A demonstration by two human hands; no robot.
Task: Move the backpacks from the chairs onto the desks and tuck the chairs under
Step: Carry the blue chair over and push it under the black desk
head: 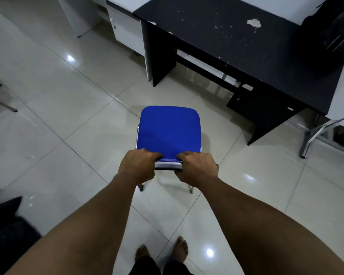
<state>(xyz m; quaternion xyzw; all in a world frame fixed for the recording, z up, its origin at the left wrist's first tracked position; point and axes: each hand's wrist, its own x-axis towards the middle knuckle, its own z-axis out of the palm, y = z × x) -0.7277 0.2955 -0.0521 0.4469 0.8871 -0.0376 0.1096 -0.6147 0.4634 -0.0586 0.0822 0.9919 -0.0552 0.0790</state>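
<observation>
One blue chair point(170, 132) was seen on the tiled floor point(68, 120), well apart from the black table point(236, 42) and not tucked under it. Its backrest top was clasped by two hands, the left hand point(139, 163) and the right hand point(197, 167), each grip pressed around the bar. One dark backpack point(330, 34) was found lying on the table's far right end. One white cabinet point(125, 28) was seen beside the table. Nothing was seen between chair and table.

Glossy pale tiled floor point(64, 120) with light glare; white cabinet point(125, 30); chrome table leg point(310, 139) at right.
</observation>
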